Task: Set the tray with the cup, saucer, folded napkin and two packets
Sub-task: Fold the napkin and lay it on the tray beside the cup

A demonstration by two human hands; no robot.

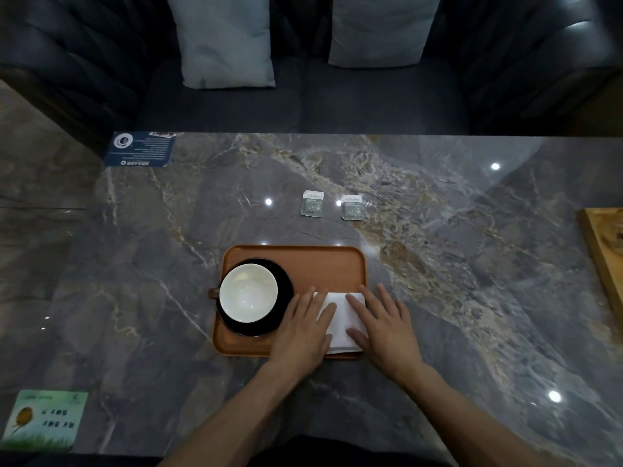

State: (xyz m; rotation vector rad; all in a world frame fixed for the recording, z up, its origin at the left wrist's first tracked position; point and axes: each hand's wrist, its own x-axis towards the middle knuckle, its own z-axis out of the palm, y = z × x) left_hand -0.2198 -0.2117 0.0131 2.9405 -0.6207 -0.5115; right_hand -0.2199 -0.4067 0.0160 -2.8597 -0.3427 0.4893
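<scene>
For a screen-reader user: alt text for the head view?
Both hands, left and right, press flat on a white napkin on an orange tray, beside a cup on a black saucer. Two packets lie on the table beyond.

orange-brown plastic tray (pixel 323 264), white ceramic cup (pixel 248 293), black round saucer (pixel 286 298), white folded napkin (pixel 340 318), grey-veined marble table (pixel 438 264), two grey-white packets (pixel 312 203)

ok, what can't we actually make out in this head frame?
- Napkin: both sides covered by the left hand and right hand; fold count unclear.
- Two packets: print too small to read.
- Saucer: mostly hidden under the cup.
- Wooden board: cut off by the right edge.
- Tray: near rim behind the hands.
</scene>
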